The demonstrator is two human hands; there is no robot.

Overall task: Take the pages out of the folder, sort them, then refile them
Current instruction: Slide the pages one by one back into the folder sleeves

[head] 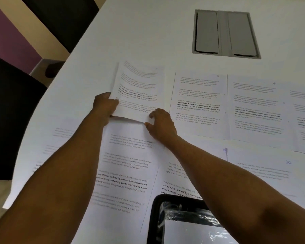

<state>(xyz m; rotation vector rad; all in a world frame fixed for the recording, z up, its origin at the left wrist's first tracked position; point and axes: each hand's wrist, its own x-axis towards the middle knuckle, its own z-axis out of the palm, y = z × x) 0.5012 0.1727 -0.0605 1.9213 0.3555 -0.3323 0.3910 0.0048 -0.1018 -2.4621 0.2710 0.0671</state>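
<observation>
table: big white tabletop (148,32), printed white pages spread across it
folder: black plastic-sleeved folder (180,217) at the near edge
held sheet: white printed page (139,88), beyond the folder, lifted
left hand (105,106): gripping its left edge
right hand (161,123): pinching its bottom corner

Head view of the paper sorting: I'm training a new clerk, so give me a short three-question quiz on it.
1. True or false: both hands hold the same page.
2. Which handwritten number shows on the near right page? A) 3 B) 10 C) 7
3. Fill in: the grey recessed panel is set into the white ____.

Key
1. True: the left hand grips the page's left edge and the right hand pinches its near corner.
2. B.
3. Table.
</observation>
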